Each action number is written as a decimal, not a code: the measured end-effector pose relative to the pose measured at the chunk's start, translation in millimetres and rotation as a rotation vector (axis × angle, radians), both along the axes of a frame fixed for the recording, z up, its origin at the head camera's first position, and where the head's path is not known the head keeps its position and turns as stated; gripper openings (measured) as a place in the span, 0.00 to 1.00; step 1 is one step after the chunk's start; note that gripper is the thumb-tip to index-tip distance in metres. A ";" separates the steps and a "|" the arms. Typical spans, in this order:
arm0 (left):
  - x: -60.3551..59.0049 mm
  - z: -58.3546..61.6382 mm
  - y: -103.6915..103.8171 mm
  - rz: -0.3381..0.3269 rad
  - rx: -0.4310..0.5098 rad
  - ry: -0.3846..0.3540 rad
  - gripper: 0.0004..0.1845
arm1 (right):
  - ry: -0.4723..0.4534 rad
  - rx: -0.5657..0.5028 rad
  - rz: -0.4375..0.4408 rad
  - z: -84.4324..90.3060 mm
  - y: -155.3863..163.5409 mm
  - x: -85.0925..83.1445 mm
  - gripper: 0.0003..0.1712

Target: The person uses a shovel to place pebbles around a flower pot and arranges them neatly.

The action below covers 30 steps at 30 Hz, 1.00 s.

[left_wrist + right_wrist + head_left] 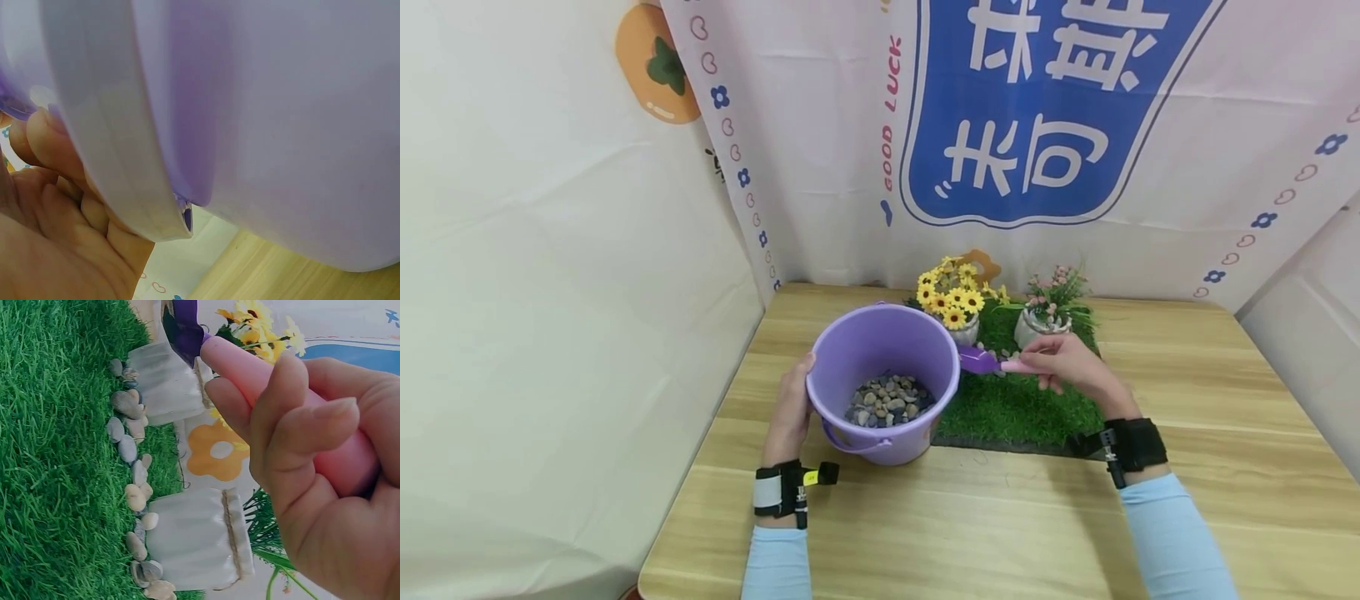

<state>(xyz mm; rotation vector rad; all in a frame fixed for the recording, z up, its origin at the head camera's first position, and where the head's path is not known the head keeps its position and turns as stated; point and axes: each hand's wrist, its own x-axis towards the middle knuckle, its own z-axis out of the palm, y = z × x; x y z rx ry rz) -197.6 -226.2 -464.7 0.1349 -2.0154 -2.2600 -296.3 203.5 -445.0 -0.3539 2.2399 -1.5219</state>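
Observation:
A purple bucket with pebbles at its bottom is tilted toward me on the table. My left hand grips its rim at the left side; in the left wrist view the fingers curl under the pale rim. My right hand holds a small shovel by its pink handle, fingers wrapped round it. The shovel's purple blade is beside the bucket's right side, above the artificial grass mat. Whether the blade carries anything cannot be made out.
Two white pots stand at the back of the mat, one with yellow flowers, one with pink flowers. A row of pebbles lies on the grass along the pots. The wooden table meets a printed cloth behind.

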 end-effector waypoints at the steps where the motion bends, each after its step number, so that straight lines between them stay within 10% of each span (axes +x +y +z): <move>1: 0.1 -0.3 0.0 -0.003 -0.003 0.000 0.32 | -0.001 0.006 0.000 -1.3 -0.7 -0.3 0.21; 30: -1.5 -2.6 -0.8 0.004 -0.017 0.009 0.32 | 0.041 0.177 0.040 4.5 -14.2 -12.3 0.17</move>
